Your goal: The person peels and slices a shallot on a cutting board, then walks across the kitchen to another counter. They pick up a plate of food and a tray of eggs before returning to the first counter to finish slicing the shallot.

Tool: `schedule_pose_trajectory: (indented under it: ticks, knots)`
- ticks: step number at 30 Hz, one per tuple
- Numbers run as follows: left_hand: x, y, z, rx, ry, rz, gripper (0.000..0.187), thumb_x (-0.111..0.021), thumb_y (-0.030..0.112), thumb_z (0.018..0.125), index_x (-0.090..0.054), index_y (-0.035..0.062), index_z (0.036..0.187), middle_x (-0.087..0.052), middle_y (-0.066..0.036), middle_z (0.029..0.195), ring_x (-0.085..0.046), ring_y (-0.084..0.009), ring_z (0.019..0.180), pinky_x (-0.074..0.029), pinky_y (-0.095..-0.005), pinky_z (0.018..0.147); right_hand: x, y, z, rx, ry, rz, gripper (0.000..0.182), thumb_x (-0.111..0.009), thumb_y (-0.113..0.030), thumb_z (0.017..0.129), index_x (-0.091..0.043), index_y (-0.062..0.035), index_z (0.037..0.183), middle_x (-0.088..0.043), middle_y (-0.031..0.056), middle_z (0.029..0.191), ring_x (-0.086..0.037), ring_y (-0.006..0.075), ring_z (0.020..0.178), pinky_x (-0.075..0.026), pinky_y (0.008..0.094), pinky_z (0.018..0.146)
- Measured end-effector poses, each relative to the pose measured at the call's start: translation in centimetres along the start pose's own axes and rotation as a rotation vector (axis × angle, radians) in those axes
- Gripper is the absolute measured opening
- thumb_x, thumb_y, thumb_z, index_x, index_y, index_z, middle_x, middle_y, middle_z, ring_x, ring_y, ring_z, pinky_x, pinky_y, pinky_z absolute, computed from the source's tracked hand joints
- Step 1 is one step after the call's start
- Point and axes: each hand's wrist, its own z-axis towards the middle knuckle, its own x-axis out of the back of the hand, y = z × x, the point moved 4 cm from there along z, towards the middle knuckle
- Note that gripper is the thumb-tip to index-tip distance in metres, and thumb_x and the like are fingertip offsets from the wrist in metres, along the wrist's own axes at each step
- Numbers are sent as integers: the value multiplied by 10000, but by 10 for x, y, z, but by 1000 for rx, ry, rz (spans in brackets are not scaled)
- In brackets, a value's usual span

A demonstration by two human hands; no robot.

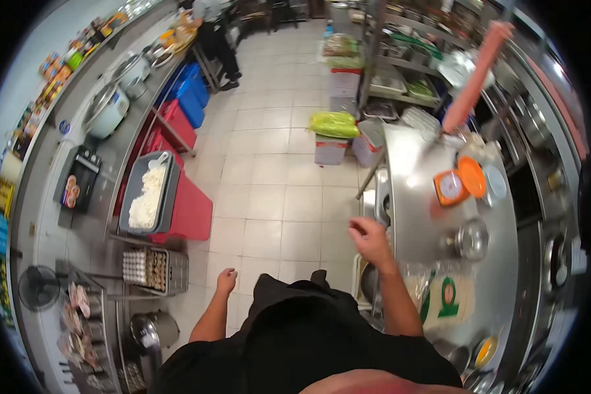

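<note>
My left hand (pixel 226 281) hangs low beside my body over the tiled floor, its fingers curled in and no object showing in them. Raised beside the edge of the steel worktable (pixel 414 223), my right hand (pixel 369 238) is loosely bent, thumb and fingers a little apart, and holds nothing visible. Nearest to it on the table are a metal bowl (pixel 471 240) and a plastic bag with a green label (pixel 448 299). Farther up stands an orange kitchen scale (pixel 450 188) with an orange lid (pixel 471 176) and a pale blue lid (pixel 495 185) beside it.
On the left, a grey tub (pixel 171 197) of white, rice-like food rests on a red bin (pixel 194 210), above a crate of eggs (pixel 154 269). A yellow-green bag (pixel 333 125) lies on a box by the table. Another person (pixel 213 39) stands at the far left counter.
</note>
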Motion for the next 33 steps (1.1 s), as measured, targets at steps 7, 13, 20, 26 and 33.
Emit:
schedule_pose_trajectory:
  ticks: [7, 13, 20, 26, 33]
  knots:
    - [-42, -18, 13, 125, -28, 63, 353, -657, 282, 816, -691, 28, 1060, -700, -171, 907, -672, -271, 847, -527, -364, 784, -106, 2, 170, 130, -510, 18, 311, -687, -190, 830, -652, -16, 1086, -680, 141, 933, -652, 234, 814, -522, 344, 742]
    - [-54, -24, 95, 290, -525, 212, 404, -588, 393, 872, -696, 33, 1021, -697, -166, 867, -667, -375, 741, -536, -459, 704, -158, 206, 258, -154, -411, -271, 322, -662, -265, 832, -663, -25, 1046, -675, 172, 882, -652, 278, 818, -513, 369, 747]
    - [-8, 110, 389, -135, -223, 344, 443, -522, 383, 881, -653, 24, 1105, -636, -201, 1153, -570, -371, 1120, -448, -469, 975, -131, 431, 154, -303, -1060, -860, 298, -579, -301, 801, -717, -41, 844, -683, 184, 904, -660, 353, 889, -518, 463, 773]
    - [33, 316, 585, -144, -47, -4, 404, -624, 291, 838, -642, 43, 1156, -672, -197, 1070, -645, -327, 998, -507, -382, 893, -159, 450, 234, -54, -1116, -964, 254, -565, -234, 771, -719, -33, 763, -690, 188, 811, -678, 352, 812, -533, 457, 686]
    - [25, 409, 706, -289, -172, 96, 419, -618, 293, 872, -614, 22, 1193, -644, -199, 1146, -621, -316, 1057, -486, -381, 919, -219, 465, 491, -706, -621, -328, 159, -614, -134, 739, -701, -21, 807, -694, 178, 863, -669, 367, 841, -537, 451, 721]
